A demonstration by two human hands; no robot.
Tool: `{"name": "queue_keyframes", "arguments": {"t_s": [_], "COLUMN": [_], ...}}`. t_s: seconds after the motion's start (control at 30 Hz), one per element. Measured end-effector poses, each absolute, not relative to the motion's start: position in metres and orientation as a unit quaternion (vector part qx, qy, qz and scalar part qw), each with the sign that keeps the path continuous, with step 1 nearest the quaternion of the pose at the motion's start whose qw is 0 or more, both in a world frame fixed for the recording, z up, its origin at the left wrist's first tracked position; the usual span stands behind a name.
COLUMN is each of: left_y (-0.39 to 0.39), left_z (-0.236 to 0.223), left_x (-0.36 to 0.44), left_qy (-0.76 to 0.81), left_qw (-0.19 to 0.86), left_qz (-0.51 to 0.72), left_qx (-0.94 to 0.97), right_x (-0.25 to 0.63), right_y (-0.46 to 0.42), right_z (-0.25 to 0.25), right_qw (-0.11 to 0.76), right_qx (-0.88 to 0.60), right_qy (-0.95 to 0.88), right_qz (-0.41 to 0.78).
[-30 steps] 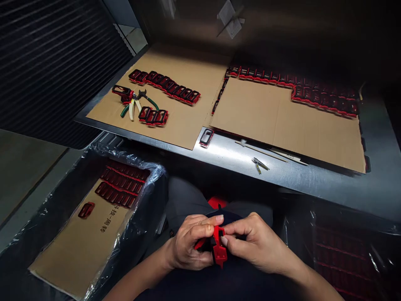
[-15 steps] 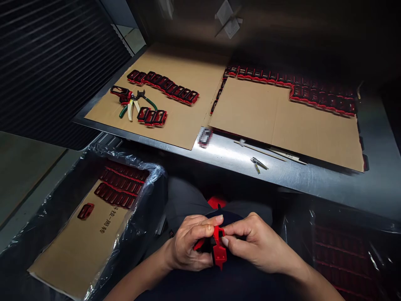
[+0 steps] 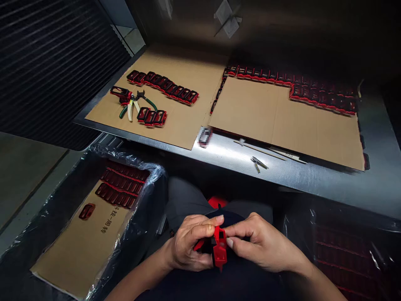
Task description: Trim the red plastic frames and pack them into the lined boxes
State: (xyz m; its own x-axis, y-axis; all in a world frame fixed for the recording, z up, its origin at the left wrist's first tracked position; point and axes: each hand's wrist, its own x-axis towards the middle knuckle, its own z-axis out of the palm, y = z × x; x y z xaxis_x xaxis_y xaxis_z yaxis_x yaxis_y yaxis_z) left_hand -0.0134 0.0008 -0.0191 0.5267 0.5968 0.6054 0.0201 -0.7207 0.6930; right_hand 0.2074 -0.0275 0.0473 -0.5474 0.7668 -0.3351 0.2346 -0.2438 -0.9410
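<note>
In front of my body, my left hand (image 3: 192,242) is closed around a red and black plastic part (image 3: 220,251), thumb on its top and fingers behind it. A small opening shows near the part's upper right edge. My right hand (image 3: 258,242) has thumb and index finger bent together at that edge, touching the part; whether anything tiny sits between the fingertips is hidden.
Cardboard sheets (image 3: 244,113) cover the metal table (image 3: 300,182), with rows of similar parts (image 3: 322,100). Green-handled pliers (image 3: 130,106), small cutters (image 3: 258,163) and a thin stick (image 3: 265,150) lie there. Plastic-lined bins (image 3: 72,251) with more parts stand at both sides.
My right thumb and index finger have drawn back slightly to the right, baring more of the part's opening. My left hand keeps its hold on the part.
</note>
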Motion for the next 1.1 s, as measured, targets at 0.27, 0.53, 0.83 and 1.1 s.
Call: {"name": "queue_keyframes", "arguments": {"t_s": [0.27, 0.53, 0.83, 1.1], "left_y": [0.0012, 0.0015, 0.0017, 0.002], "left_z": [-0.0187, -0.0168, -0.0177, -0.0157], "left_x": [-0.0135, -0.0139, -0.0136, -0.0135], "left_qy": [0.191, 0.193, 0.18, 0.186], "left_qw": [0.306, 0.316, 0.32, 0.31], "left_qz": [0.453, 0.447, 0.455, 0.449], "left_qx": [0.815, 0.814, 0.811, 0.817], "right_x": [0.2018, 0.204, 0.2088, 0.2009], "right_y": [-0.0289, -0.0292, -0.0273, -0.0288], "right_z": [0.0474, 0.0493, 0.0499, 0.0543], "right_qw": [0.218, 0.216, 0.2, 0.213], "right_qx": [-0.46, -0.437, -0.425, -0.473], "right_qy": [-0.554, -0.559, -0.584, -0.561], "right_qz": [0.659, 0.67, 0.662, 0.645]}}
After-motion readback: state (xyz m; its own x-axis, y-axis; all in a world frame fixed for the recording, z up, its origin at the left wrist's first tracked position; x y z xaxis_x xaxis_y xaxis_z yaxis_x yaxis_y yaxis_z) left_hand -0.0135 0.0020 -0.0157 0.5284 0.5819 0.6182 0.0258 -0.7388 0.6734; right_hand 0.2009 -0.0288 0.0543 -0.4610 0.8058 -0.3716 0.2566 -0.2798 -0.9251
